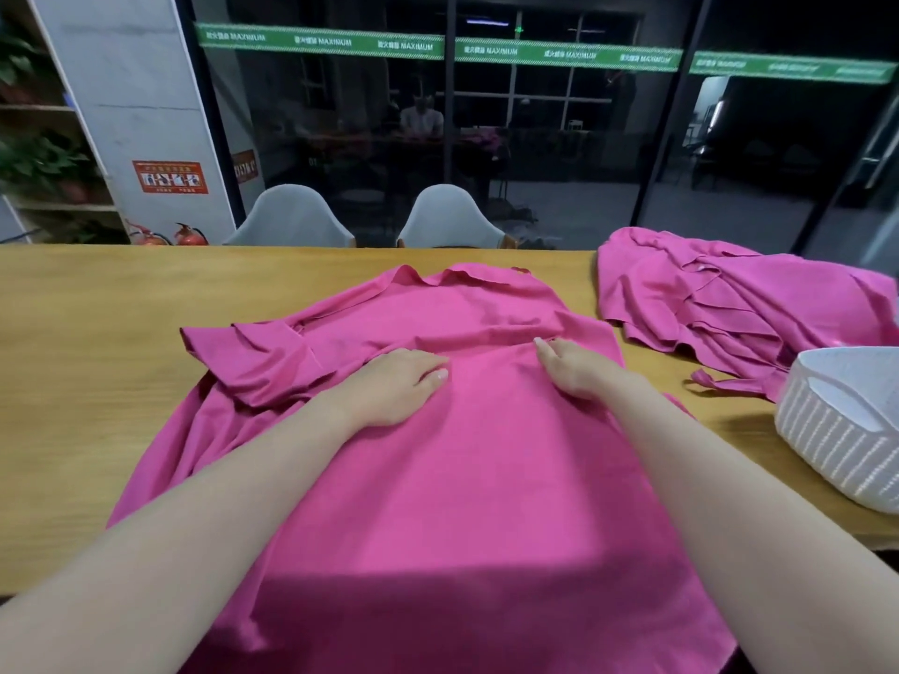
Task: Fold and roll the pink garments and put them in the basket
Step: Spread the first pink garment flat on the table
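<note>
- Fingers [428,374] of the left hand [394,391] lie straight and flat, pressing the pink garment [467,479]; the right hand [574,369] also rests on it, fingers loosely extended near a cross crease, gripping nothing.
- The garment is spread over the desk [73,333] middle, collar toward the far edge, hem over the near edge.
- To fold well, I judge: smooth outward from the centre, flatten the bunched left sleeve [253,352], then align the edges.
- More pink garments [720,299] lie heaped at the far right corner, touching the empty white basket [836,430] at the right edge.
</note>
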{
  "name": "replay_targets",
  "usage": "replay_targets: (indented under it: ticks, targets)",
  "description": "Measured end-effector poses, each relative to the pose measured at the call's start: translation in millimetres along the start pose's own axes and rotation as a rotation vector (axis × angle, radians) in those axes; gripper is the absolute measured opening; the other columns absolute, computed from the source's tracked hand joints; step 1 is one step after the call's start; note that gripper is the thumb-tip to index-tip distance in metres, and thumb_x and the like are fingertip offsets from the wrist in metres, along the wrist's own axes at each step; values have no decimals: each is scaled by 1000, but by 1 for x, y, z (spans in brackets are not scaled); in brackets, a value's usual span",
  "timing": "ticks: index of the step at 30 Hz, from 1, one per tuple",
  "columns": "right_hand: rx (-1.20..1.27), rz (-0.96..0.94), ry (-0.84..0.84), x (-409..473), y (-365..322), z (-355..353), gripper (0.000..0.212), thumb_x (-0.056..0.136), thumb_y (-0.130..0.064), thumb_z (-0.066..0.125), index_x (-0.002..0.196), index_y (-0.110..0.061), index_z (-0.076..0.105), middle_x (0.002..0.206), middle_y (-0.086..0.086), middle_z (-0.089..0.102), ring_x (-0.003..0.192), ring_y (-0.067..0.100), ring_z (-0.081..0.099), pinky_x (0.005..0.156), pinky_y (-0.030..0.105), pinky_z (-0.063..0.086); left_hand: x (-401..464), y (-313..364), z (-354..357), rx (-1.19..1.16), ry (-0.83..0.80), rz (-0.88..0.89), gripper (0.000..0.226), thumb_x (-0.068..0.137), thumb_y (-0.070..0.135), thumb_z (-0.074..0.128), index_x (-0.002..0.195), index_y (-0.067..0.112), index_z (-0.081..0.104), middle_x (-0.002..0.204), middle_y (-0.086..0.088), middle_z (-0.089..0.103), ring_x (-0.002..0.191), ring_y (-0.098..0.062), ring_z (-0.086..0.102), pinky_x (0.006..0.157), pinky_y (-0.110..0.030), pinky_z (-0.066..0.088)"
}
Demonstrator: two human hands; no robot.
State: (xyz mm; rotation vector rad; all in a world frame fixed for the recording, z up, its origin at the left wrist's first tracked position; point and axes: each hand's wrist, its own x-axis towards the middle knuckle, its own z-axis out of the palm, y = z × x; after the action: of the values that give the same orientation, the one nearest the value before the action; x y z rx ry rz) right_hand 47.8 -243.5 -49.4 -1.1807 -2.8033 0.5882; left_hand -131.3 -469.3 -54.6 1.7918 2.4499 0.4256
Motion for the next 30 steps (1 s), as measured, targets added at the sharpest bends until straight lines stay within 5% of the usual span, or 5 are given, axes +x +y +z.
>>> replay_targets:
  ticks: [6,19,23,26,30]
  targets:
    - [-144,-73,264,14,21,24,61,104,-56,26,120,-9,60,136,15,57,131,31,50,111,50,35,26,27,32,188,-87,-20,69,104,61,23,163,27,13,171,-6,6,158,-23,5,128,-41,7]
    - [-208,-11,477,-71,53,34,48,99,-56,39,107,-14,62,113,9,64,113,32,61,94,50,43,-34,89,40,128,-137,79,73,105,60,19,164,20,4,170,-12,-6,157,-25,-6,127,-40,-5]
    - [-342,36,535,-94,51,34,55,99,-61,35,96,-11,58,99,16,65,101,39,64,94,55,45,-72,99,27,-52,-111,181,66,107,50,36,162,18,21,170,-8,13,157,-19,8,127,-32,4]
    - [-359,1,587,-97,25,27,66,98,-63,28,102,-6,61,98,21,63,98,42,63,89,55,46,-94,77,6,-153,180,194,44,106,34,44,145,17,52,153,-2,46,144,-15,34,119,-21,10]
    - [-239,-225,544,-83,-42,20,56,103,-54,34,114,-8,64,111,17,64,107,39,60,91,51,45,-109,14,-20,-111,365,-73,45,102,30,40,142,17,55,151,-4,48,143,-20,36,121,-35,18]
